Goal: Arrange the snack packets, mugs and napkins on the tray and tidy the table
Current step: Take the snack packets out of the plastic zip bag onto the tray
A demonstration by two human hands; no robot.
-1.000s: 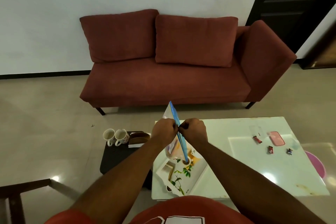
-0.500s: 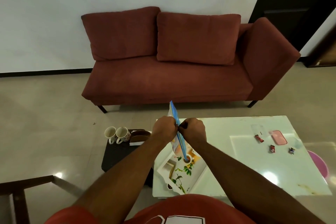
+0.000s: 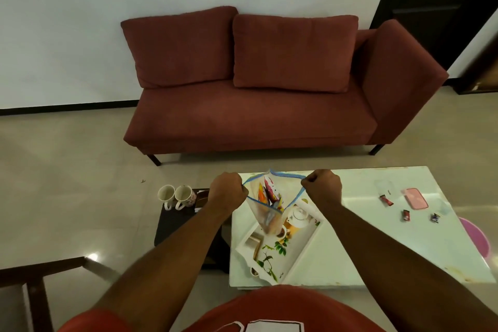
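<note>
A clear zip bag (image 3: 265, 217) with a blue rim hangs over the white leaf-printed tray (image 3: 293, 256). Colourful snack packets (image 3: 268, 193) show inside it. My left hand (image 3: 227, 190) grips the bag's left rim and my right hand (image 3: 322, 187) grips its right rim, so the mouth is pulled wide. Two white mugs (image 3: 176, 195) stand on a low dark side table (image 3: 175, 224) to the left. Three small wrapped snacks (image 3: 405, 214) lie on the white table (image 3: 377, 245) at the right.
A pink phone-like case (image 3: 416, 198) lies near the small snacks. A brown bowl-like thing (image 3: 202, 195) sits behind the mugs. A red sofa (image 3: 269, 94) stands beyond the table, a pink round object (image 3: 477, 240) at the table's right edge, a dark wooden frame (image 3: 32, 283) bottom left.
My hands, pinched together at the bag's top before, have moved apart. The bag's mouth has opened wide and the packets inside now show.
</note>
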